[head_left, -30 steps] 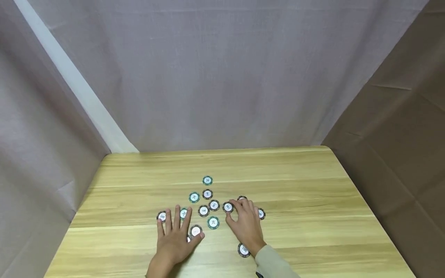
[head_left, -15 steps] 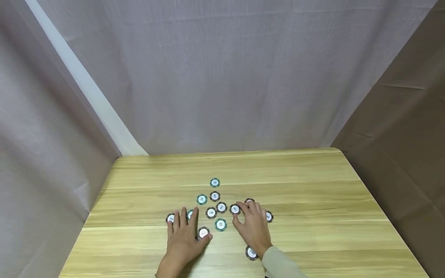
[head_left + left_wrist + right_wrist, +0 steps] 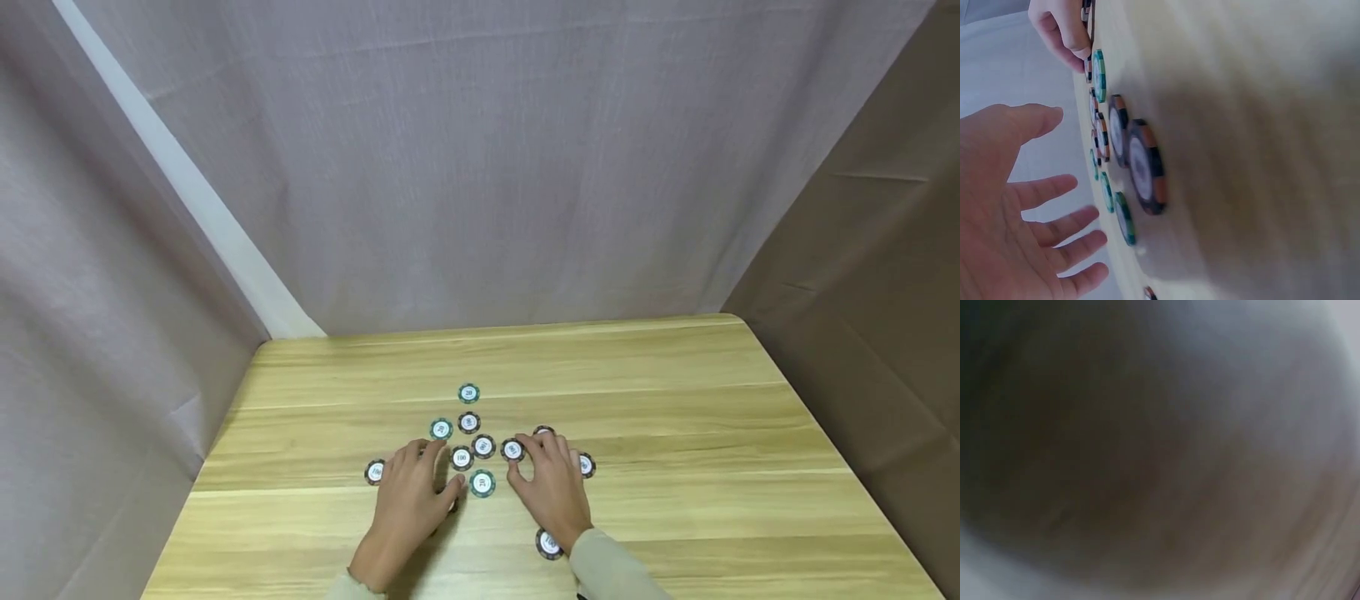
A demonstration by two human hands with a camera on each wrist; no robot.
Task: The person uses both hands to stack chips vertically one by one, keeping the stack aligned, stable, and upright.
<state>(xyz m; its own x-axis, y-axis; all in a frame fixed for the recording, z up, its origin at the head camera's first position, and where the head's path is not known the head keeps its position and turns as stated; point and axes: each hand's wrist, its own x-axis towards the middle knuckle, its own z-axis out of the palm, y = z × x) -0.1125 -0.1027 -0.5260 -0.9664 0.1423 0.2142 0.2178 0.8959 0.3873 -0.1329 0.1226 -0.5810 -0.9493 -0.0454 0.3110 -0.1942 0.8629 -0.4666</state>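
In the head view, my left hand (image 3: 408, 492) hovers over the left part of a loose group of poker chips, partly hiding some. The left wrist view shows that hand (image 3: 1004, 212) above the table with spread, relaxed fingers and nothing in them. Below it lie a dark-and-orange chip (image 3: 1142, 167) and a green chip (image 3: 1125, 219). My right hand (image 3: 553, 492) rests among the chips on the right, thumb and index finger pinching the edges of a dark chip (image 3: 513, 450) marked 100. The right wrist view is too dark and blurred to show the hand.
A green chip (image 3: 468, 393) lies farthest back on the wooden table (image 3: 637, 375). Another dark chip (image 3: 549, 544) is beside the right wrist, and one (image 3: 376, 472) lies left of the left hand. Grey curtains (image 3: 487, 167) stand behind the table; a brown one (image 3: 885, 333) hangs at right.
My left hand has come up off the chips, its fingers drawing closer together as it shifts right. The right hand keeps its place at the dark chip. The head view has turned slightly left.
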